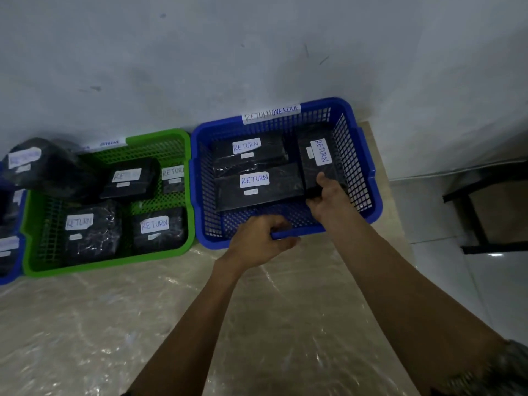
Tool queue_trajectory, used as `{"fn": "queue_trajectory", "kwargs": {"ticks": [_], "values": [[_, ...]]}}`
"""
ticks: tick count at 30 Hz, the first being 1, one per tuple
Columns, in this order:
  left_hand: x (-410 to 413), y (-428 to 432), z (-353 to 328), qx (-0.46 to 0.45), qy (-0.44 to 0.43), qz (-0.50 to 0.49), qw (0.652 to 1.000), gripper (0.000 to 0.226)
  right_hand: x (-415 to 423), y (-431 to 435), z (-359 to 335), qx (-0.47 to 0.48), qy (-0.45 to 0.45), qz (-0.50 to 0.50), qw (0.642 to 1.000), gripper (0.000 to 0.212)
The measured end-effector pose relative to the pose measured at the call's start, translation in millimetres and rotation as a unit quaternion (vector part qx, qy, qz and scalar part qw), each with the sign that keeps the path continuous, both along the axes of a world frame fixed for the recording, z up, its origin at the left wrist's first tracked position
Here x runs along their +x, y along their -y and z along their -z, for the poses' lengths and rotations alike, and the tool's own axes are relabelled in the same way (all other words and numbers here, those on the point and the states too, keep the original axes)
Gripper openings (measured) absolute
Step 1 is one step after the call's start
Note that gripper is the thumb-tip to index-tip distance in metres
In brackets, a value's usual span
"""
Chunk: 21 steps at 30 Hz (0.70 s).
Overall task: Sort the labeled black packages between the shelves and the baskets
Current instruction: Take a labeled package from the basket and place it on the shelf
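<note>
Backdrop: scuffed grey wall; tabletop (171, 324) under a clear plastic sheet; baskets stand in a row against the wall.
View: head (the only one).
Blue basket (211, 242): paper tag (271, 112) on the far rim reads RETURNOVERDUE; holds three black packages, each labelled RETURN.
Flat pair: far package (265, 158) and near package (280, 187) lie touching, labels up.
Right-side package (321, 152): inside the blue basket, turned crosswise to the pair, along the right wall, label up.
Right hand (328, 204): fingers grasping the near end of the right-side package, thumb on top. Setting down or lifting out: cannot tell.
Left hand (257, 241): fingers clenched round the blue basket's front rim, apparently steadying it.
Green basket (108, 267): just left of the blue one, sides touching; four RETURN packages inside; its own tag is too blurred to read in full.
Far left: edge of another basket (8, 278) with more packages, and a bulky package (43, 167); labels blurred.
Shelves: not in view.
Progress (judgement): well along; seven packages sit in these two baskets. No loose package shows on the tabletop. Cannot tell what is left on the shelves.
</note>
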<state>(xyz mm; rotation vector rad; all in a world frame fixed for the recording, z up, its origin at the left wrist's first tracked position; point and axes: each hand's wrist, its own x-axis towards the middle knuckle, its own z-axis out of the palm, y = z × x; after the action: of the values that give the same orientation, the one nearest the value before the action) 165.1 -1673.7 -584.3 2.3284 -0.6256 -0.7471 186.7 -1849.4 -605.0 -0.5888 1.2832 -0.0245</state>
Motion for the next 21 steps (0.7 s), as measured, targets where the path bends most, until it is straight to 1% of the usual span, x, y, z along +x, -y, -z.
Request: {"fn": "queue_trajectory", "kwargs": {"ticks": [2, 4, 5, 7, 9, 11, 12, 13, 14, 15, 16, 17, 18, 19, 20, 21], "values": [[0.4, -0.8, 1.5, 0.000, 0.000, -0.002, 1.000, 0.028, 1.3, 0.5, -3.2, -0.012, 0.023, -0.033, 0.999, 0.048], [0.1, -1.0, 1.1, 0.002, 0.002, -0.003, 1.000, 0.025, 6.4, 4.8, -6.0, -0.001, 0.015, -0.024, 1.000, 0.047], [0.0, -1.3, 1.1, 0.004, 0.004, -0.002, 1.000, 0.023, 8.6, 6.0, -9.1, 0.005, 0.006, -0.013, 1.000, 0.044], [-0.1, -1.8, 0.8, 0.008, 0.010, 0.001, 1.000, 0.021, 9.1, 6.7, -22.6, 0.005, 0.005, -0.020, 1.000, 0.036], [-0.1, -2.3, 1.6, 0.008, 0.013, 0.000, 1.000, 0.025, 5.1, 7.6, -29.8, -0.008, 0.019, -0.014, 1.000, 0.032], [-0.1, -2.2, 1.4, 0.009, 0.016, 0.000, 1.000, 0.028, -3.7, 2.8, -38.0, -0.057, 0.032, 0.006, 0.998, 0.031], [-0.1, -1.8, 0.9, 0.012, 0.017, 0.001, 1.000, 0.028, -8.2, -2.2, -41.8, -0.105, 0.043, 0.014, 0.993, 0.035], [-0.1, -1.2, -0.1, 0.014, 0.017, 0.002, 1.000, 0.027, -13.7, -7.1, -44.0, -0.181, 0.048, 0.006, 0.982, 0.041], [-0.2, -0.9, -0.4, 0.016, 0.018, 0.002, 1.000, 0.026, -19.6, -12.7, -44.3, -0.280, 0.050, -0.043, 0.958, 0.049], [-0.1, -0.8, -0.2, 0.018, 0.020, 0.001, 1.000, 0.023, -25.6, -17.7, -43.2, -0.405, 0.041, -0.145, 0.902, 0.054], [0.0, -0.6, -0.3, 0.019, 0.022, -0.001, 1.000, 0.022, -30.2, -20.8, -39.3, -0.521, 0.005, -0.284, 0.805, 0.055], [0.0, -0.6, -0.3, 0.018, 0.023, -0.002, 1.000, 0.023, -34.9, -20.7, -34.1, -0.604, -0.032, -0.414, 0.681, 0.052], [-0.1, -0.7, 0.6, 0.016, 0.023, -0.003, 1.000, 0.025, -36.6, -17.0, -25.2, -0.636, -0.051, -0.505, 0.581, 0.049], [-0.1, -1.0, 1.4, 0.014, 0.024, -0.001, 1.000, 0.026, -36.5, -12.8, -18.8, -0.634, -0.062, -0.565, 0.525, 0.047], [-0.4, -0.9, 2.0, 0.012, 0.025, 0.001, 1.000, 0.027, -36.3, -10.0, -17.2, -0.617, -0.068, -0.599, 0.506, 0.047], [-1.0, -0.5, 2.2, 0.011, 0.026, 0.003, 1.000, 0.028, -35.6, -7.5, -12.9, -0.607, -0.071, -0.613, 0.502, 0.047]]}}
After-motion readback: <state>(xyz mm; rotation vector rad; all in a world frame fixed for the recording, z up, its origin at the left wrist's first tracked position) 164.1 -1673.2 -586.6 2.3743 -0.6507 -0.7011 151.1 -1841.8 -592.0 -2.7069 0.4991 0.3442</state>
